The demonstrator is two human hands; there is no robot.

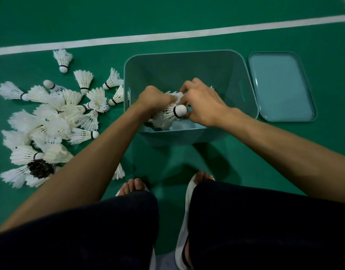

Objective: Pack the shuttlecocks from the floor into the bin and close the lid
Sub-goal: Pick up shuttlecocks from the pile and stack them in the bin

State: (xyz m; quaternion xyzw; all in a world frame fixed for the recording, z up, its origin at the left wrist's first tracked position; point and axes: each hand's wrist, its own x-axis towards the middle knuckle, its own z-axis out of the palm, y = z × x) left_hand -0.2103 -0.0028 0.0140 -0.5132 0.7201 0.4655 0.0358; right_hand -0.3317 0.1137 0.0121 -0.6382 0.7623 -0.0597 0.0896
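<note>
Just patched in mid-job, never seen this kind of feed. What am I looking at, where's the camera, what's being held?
No machine here: one camera on a person's head looks down at their bare arms. The left hand and right hand both grip a bunch of shuttlecocks inside the open teal bin. Its lid lies flat on the green floor, right of the bin. A loose pile of shuttlecocks lies on the floor to its left.

Many white shuttlecocks (51,121) lie in a messy pile on the green floor, left of the bin (187,67). The blue bin is open, with a bunch of shuttlecocks (167,115) inside. Its flat blue lid (282,86) lies on the floor, just right of the bin.
</note>
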